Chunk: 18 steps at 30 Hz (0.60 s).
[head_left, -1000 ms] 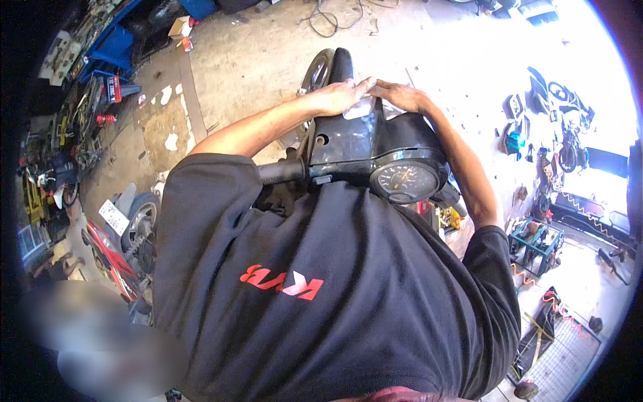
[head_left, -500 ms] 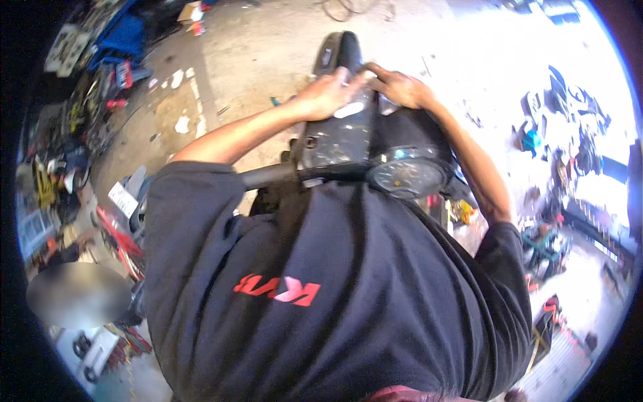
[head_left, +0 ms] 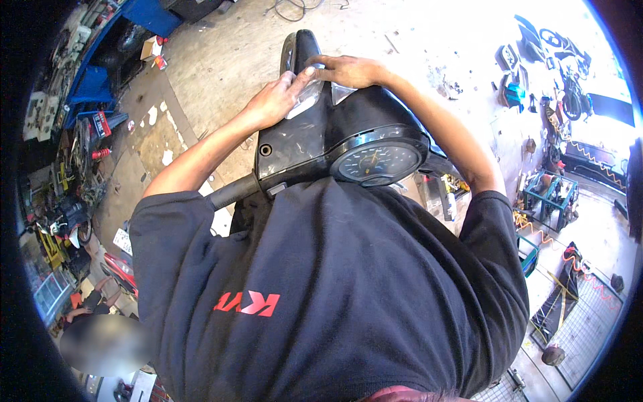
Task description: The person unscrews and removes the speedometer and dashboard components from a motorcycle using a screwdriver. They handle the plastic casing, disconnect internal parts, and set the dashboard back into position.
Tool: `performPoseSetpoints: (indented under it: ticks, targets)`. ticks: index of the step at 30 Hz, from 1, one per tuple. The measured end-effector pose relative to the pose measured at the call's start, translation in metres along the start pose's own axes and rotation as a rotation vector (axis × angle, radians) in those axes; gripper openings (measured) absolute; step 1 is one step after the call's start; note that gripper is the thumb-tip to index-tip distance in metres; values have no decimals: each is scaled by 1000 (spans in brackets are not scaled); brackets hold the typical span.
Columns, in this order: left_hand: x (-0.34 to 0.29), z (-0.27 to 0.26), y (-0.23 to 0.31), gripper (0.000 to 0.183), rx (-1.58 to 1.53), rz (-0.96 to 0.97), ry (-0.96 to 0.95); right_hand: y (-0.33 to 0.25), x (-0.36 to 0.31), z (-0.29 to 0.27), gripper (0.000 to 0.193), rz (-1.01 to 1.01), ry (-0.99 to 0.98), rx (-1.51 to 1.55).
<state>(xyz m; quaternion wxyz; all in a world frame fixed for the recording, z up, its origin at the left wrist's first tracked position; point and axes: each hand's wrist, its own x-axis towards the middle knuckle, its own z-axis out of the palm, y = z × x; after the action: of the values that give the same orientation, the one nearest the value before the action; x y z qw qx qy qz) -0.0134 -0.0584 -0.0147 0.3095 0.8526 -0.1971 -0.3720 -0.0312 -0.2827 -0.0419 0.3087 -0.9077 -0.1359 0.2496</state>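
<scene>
A black motorcycle's front cowl (head_left: 295,144) stands just ahead of my chest, its round speedometer (head_left: 378,164) at the near right. My left hand (head_left: 273,100) rests on the far left part of the cowl beside a clear lens (head_left: 307,100), fingers extended and apart. Across from the right reaches my right hand (head_left: 351,71), its fingers stretched over the cowl's far edge and meeting the left fingertips. Some fingertips are hidden, and I see no separate object in either hand. Beyond them juts the dark front mudguard (head_left: 301,47).
The left handlebar (head_left: 231,193) passes under my left upper arm. Blue shelving (head_left: 151,17) and clutter line the far left. Dark body panels (head_left: 529,43), a green metal frame (head_left: 550,195) and an orange coiled hose (head_left: 536,233) lie at the right. Someone (head_left: 100,305) is at the lower left.
The view has shifted, so the motorcycle and my hands appear further left. Both hands stay together on the cowl's far end, with the right fingers lying further across it.
</scene>
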Motion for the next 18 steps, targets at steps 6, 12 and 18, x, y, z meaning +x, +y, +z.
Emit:
performPoseSetpoints:
  ticks: [6, 12, 18]
  targets:
    - [14, 9, -40, 102, -138, 74, -41, -21, 7, -8, 48, -76, -153, -56]
    - [-3, 0, -18, 81, 46, 11, -90, -10, 14, 9, 40, -196, -110, -374]
    - [-7, 2, -13, 85, -20, 23, -98, 14, 26, 17, 32, -578, 106, -650]
